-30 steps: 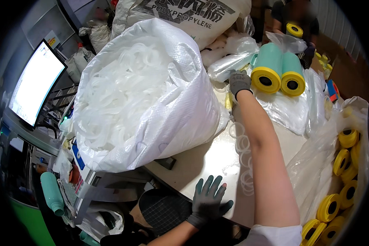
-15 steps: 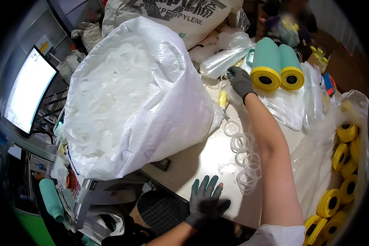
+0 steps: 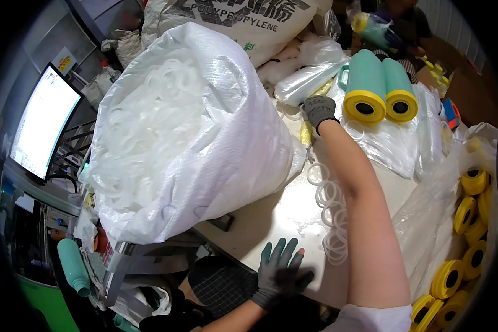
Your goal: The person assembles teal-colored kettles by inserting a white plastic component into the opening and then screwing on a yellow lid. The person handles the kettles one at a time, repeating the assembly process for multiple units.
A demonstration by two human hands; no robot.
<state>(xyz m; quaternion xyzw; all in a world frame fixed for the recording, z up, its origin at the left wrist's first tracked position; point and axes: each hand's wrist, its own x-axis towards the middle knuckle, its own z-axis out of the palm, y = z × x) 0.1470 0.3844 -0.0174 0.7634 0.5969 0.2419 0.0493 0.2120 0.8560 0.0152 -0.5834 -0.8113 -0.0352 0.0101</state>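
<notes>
My right hand [image 3: 320, 110], in a grey glove, reaches to the far part of the table. Its fingers curl downward beside a few loose clear plastic rings [image 3: 291, 113]; what they grip, if anything, is hidden. A small yellow-handled tool [image 3: 306, 133] lies just below that hand. My left hand [image 3: 282, 274], gloved in grey with green fingertips, rests at the near table edge, fingers spread and nothing held. Between the hands, several translucent rings [image 3: 334, 213] lie in an overlapping row beside my right forearm. One more ring [image 3: 355, 130] rests on clear plastic film near the bottles.
A large white woven sack [image 3: 243, 127] full of rings stands at left. Two green bottles with yellow bases [image 3: 365, 105] lie at far right. Yellow lids [image 3: 447, 278] fill a plastic bag at right. A screen [image 3: 44, 122] stands left. Another person handles a bottle [image 3: 373, 30] beyond the table.
My right hand has shifted slightly nearer and its fingers have curled under. A ring now shows on the film beside the bottles. The other person's bottle has moved up and left. My left hand stays put.
</notes>
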